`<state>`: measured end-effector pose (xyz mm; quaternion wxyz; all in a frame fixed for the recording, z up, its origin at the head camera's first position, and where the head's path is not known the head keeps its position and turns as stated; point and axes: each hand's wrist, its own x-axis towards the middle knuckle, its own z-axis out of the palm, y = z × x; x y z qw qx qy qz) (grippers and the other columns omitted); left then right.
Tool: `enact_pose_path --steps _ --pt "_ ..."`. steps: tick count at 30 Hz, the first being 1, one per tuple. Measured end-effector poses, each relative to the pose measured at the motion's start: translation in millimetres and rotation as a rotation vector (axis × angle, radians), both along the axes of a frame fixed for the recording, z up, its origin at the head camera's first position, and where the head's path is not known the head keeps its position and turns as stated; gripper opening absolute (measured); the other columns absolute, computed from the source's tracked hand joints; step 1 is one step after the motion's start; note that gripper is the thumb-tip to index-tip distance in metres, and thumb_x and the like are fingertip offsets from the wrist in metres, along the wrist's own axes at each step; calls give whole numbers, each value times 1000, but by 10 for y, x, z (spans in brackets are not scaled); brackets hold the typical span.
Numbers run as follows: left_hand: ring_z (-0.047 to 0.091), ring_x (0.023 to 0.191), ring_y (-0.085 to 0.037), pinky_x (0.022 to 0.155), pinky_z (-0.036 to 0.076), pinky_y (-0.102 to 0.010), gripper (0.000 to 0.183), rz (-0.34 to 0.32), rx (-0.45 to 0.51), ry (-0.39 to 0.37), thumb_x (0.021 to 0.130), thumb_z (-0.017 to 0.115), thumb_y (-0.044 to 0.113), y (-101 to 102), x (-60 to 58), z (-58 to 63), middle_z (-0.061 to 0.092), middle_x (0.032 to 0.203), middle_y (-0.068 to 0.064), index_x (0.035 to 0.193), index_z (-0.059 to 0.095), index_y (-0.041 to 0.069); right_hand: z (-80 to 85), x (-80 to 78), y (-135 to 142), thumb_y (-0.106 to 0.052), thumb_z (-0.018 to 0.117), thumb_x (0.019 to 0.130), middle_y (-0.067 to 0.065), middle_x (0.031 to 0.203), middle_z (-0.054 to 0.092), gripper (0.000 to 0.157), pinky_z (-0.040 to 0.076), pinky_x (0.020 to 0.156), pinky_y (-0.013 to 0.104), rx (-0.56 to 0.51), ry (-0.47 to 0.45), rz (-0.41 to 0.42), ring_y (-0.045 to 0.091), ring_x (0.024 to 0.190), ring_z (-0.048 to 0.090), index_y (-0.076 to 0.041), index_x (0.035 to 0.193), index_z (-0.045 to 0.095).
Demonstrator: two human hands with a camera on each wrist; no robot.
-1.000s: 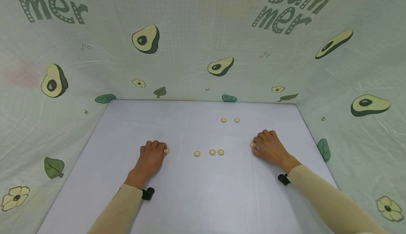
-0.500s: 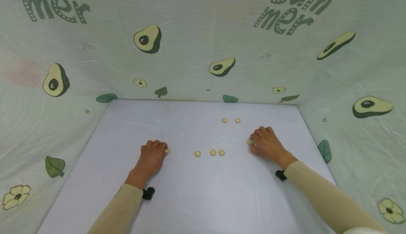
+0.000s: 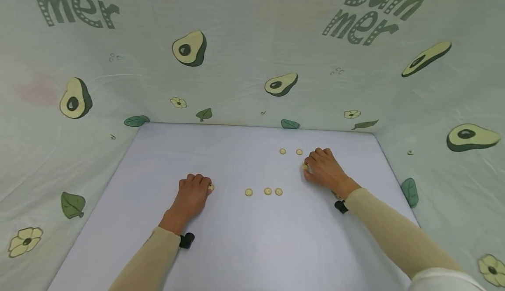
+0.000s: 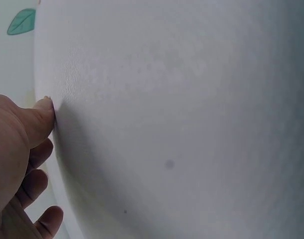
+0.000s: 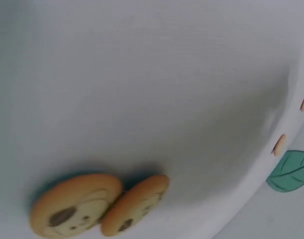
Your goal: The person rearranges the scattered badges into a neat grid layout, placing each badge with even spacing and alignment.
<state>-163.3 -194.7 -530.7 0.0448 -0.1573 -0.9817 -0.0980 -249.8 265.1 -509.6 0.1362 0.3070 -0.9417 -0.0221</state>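
Pinching a face-printed biscuit, the right hand could knock the nearest rear biscuit if swung low; the left hand pinches a second biscuit.

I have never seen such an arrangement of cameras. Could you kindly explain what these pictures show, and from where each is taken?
There is no machine here, only a person's two bare hands. The wide pictures come from a camera worn on the head, looking forward and down. The other two come from wrist cameras: one shows the left hand from close by, the other mostly the white table and biscuits near the right hand.

In the head view, the left hand pinches a biscuit, and the right hand holds another biscuit. On the table, three biscuits lie near the middle and two biscuits farther back. The right wrist view shows faces on two nearer biscuits.
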Motion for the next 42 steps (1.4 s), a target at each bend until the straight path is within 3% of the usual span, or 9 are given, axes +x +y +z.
enact_pose_path --steps 9,21,31,42 --pt "55 103 -35 87 48 -57 18 -1 -7 3 102 72 22 1 23 -38 62 106 -11 110 63 8 71 -347 -190 -27 76 93 10 99 69 26 43 92 51 -6 -24 0 31 97 55 -4 105 74" --pt "54 99 -33 84 49 -54 17 -13 10 37 101 73 20 5 39 -59 63 102 -10 108 63 8 24 -713 -653 -30 74 95 7 102 68 27 39 94 48 6 -154 -40 28 98 50 -6 108 75" --pt "54 99 -32 85 48 -53 17 2 9 31 102 72 21 -9 22 -66 63 104 -9 108 63 9 -18 -818 -1048 -27 72 95 8 101 68 24 40 93 48 -5 -160 15 29 98 51 -6 106 75" --pt "54 98 -31 82 48 -51 19 9 12 59 100 74 22 -34 12 -95 62 103 -9 108 64 9 -116 -922 -1195 -25 70 95 6 96 66 19 39 92 48 -12 -183 29 28 96 51 -7 99 74"
